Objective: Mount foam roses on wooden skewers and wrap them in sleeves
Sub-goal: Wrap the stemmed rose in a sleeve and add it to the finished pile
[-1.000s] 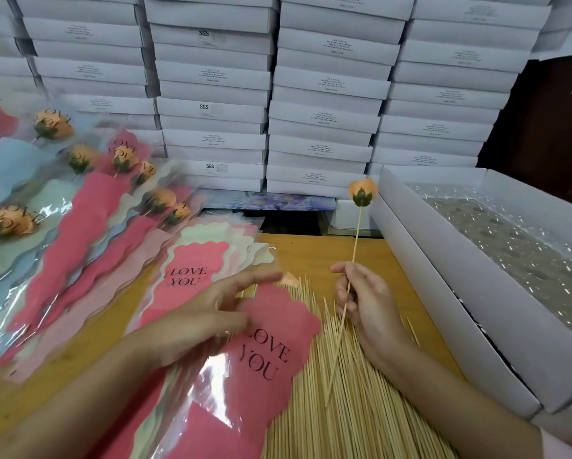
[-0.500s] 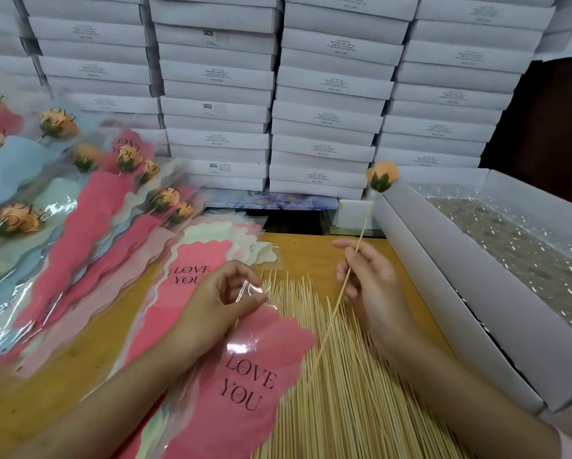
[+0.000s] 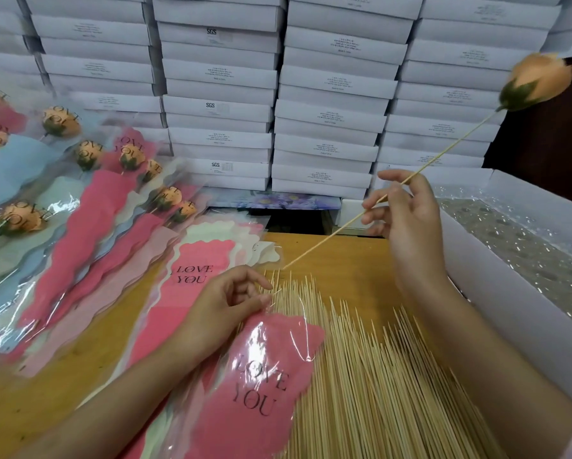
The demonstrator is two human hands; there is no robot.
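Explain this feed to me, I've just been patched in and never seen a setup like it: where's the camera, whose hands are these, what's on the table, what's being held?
No machine here: a person works with bare hands, and the single picture comes from a camera worn on their head, looking forward and down. The left hand pinches the clear top edge of a pink sleeve printed LOVE YOU. The right hand holds a skewer raised at a slant, with a peach foam rose on its far tip. On the wooden table lie a pile of bare skewers, more sleeves and, to the left, finished wrapped roses. An open white box sits right; closed boxes are stacked behind.
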